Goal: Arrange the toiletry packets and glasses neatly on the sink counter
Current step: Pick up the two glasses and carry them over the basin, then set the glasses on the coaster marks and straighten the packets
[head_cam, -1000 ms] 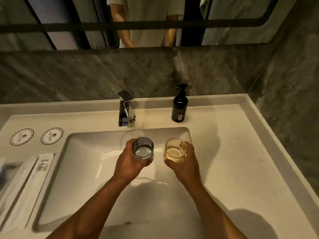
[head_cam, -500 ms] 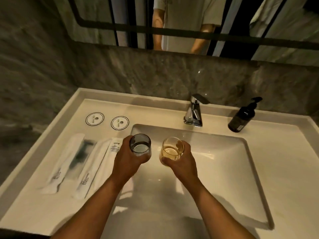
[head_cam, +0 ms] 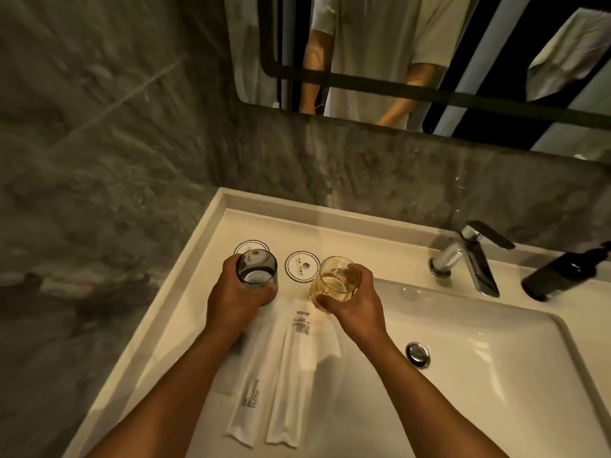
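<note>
Fingers, left hand (head_cam: 236,300): wrapped round a grey tinted glass (head_cam: 257,271), held upright over the left round coaster (head_cam: 250,250).
Fingers, right hand (head_cam: 355,304): closed round an amber glass (head_cam: 335,282), just right of the second coaster (head_cam: 302,267); contact with the surface unclear.
Toiletry packets (head_cam: 264,375): long white sachets side by side on the surface (head_cam: 185,325), below the coasters, partly under the forearms.
Basin (head_cam: 496,375): right of the packets; chrome tap (head_cam: 469,256) and dark pump bottle (head_cam: 562,274) behind it.

A smoky grey glass (head_cam: 257,271) and an amber glass (head_cam: 335,282) sit above white packets (head_cam: 291,368) with dark print, white coasters (head_cam: 302,267) ringed in black, a cream counter (head_cam: 198,292), grey veined wall (head_cam: 99,160), black bottle (head_cam: 562,276).
</note>
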